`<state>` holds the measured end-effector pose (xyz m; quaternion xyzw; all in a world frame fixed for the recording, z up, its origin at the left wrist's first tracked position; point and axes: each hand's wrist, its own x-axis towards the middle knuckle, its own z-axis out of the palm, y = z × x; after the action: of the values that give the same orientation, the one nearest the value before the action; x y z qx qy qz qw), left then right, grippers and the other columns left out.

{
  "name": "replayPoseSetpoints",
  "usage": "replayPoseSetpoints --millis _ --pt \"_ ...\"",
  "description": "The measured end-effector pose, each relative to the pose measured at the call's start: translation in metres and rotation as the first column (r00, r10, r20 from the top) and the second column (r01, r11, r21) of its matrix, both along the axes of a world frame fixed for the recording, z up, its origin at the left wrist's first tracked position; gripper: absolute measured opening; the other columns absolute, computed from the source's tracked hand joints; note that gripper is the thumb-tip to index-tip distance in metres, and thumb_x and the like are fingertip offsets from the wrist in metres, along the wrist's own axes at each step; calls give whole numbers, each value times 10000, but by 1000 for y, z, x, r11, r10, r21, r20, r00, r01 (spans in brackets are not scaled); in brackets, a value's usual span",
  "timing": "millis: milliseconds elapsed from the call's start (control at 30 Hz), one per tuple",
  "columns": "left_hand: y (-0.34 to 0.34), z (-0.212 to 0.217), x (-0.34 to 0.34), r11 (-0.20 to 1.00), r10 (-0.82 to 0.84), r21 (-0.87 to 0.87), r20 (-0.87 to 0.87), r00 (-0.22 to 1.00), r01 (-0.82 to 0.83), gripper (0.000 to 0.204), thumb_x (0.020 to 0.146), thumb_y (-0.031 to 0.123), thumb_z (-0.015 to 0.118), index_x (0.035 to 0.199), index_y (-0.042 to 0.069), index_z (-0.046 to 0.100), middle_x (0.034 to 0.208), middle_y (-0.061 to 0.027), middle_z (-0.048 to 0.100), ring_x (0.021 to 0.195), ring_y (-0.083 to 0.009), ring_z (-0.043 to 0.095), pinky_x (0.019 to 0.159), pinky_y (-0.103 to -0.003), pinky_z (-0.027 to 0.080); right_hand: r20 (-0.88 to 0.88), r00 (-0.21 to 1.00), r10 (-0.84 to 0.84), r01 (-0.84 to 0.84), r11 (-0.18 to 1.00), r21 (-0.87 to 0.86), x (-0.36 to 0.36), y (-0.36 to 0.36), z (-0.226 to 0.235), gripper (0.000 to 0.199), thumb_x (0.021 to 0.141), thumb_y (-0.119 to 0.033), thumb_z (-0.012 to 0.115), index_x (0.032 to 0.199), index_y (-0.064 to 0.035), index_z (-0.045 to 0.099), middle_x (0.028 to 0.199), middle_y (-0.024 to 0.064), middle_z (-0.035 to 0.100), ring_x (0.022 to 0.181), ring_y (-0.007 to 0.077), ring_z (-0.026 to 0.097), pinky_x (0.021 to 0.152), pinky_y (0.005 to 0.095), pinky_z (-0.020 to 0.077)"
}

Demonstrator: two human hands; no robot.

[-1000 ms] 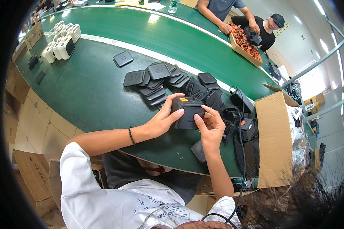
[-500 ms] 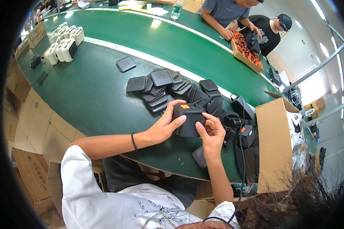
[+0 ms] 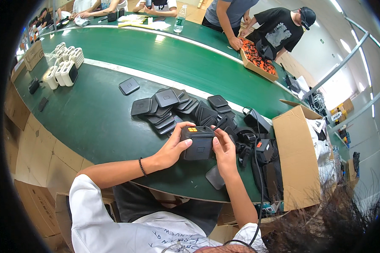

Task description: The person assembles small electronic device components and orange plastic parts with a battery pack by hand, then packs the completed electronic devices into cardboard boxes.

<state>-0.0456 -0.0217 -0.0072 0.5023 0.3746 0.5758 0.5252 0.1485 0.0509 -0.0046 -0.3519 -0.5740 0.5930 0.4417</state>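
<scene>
Between my two hands is a black boxy device (image 3: 199, 147) with rounded corners and small orange squares on its top edge. Its flat front plate, marked with a faint square, faces me. My left hand (image 3: 175, 145) grips the left side, thumb on the front and fingers behind. At the right side my right hand (image 3: 225, 149) holds it, thumb by the front edge and fingers at the upper corner. Just beyond lies a pile of flat black square covers (image 3: 166, 98). One more cover (image 3: 215, 177) rests near the table edge, by my right wrist.
White-and-black devices (image 3: 65, 71) stand in rows at the far left of the green table (image 3: 101, 114). A single cover (image 3: 129, 86) lies apart. Black chargers and cables (image 3: 264, 147) crowd the right, beside an open cardboard box (image 3: 297, 160). Across the table, people work at an orange-filled tray (image 3: 257, 59).
The whole view has shifted, showing more of the people at the far side. The device's front plate now sits more upright and square to me, and my right thumb has moved to its right edge.
</scene>
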Motion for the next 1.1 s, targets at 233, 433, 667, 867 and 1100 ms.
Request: replayPoseSetpoints --millis 233,433,667,867,1100 --pt "0 -3 -1 997 -69 23 99 993 67 545 977 348 510 1432 133 301 1259 -100 457 1167 -167 493 954 -303 460 -77 964 254 -256 966 -20 3 -1 4 486 1027 -216 589 1418 48 470 1286 71 595 1186 125 538 1061 274 383" --pt "-4 1 -1 997 -78 13 66 995 77 543 1003 372 513 1430 117 294 1279 -103 444 1187 -174 483 998 -321 434 -94 961 258 -260 966 -6 1 -5 5 490 1024 -266 597 1391 37 482 1223 53 603 1141 115 543 1037 266 388" --pt "-3 -4 -3 992 -53 113 -25 998 55 528 1025 386 455 1427 86 289 1279 -106 443 1208 -183 465 1053 -335 374 -126 964 236 -234 972 27 -1 -8 -3 513 999 -323 634 1371 -1 488 1172 34 596 1066 93 541 955 245 410" --pt "-7 -7 1 995 -93 24 -42 995 94 593 1026 482 410 1438 85 253 1272 -109 455 1175 -184 488 1025 -342 395 -181 949 259 -275 959 -74 2 -6 2 541 980 -355 659 1352 0 491 1181 42 599 1070 99 550 954 246 421" --pt "-6 -15 -1 993 -84 72 -87 993 91 624 1025 523 382 1444 86 229 1288 -123 458 1192 -191 486 1032 -339 391 -244 901 359 -399 906 -141 6 -3 -5 498 984 -335 653 1322 3 514 1176 36 608 1074 106 560 969 247 424"
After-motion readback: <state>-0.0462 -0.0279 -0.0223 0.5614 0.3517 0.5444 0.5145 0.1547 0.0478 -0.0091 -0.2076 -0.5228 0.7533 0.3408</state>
